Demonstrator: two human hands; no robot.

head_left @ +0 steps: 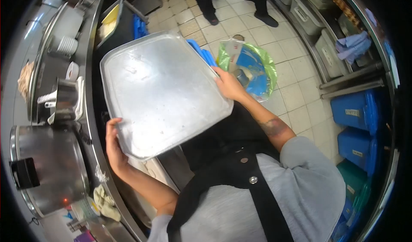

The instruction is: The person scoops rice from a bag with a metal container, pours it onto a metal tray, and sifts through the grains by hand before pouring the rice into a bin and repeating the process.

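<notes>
A large metal tray (161, 87) with a raised rim is held up in front of my body, tilted. My left hand (115, 147) grips its near left edge, thumb and fingers around the rim. At the right edge, my right hand (228, 83) has hold of the rim, with the fingers partly hidden beneath. A few small dark specks and smears show on the tray's surface. Just past my right hand stands a bin lined with a green bag (270, 66), with a blue inside and some waste in it.
Along the left runs a steel counter (96, 156) with a large pot (51, 169), a steel container of utensils (66, 98) and a stack of white bowls (67, 45). Shelves on the right hold blue lidded boxes (354, 111) and a cloth (354, 46). Another person's legs (257, 1) are ahead.
</notes>
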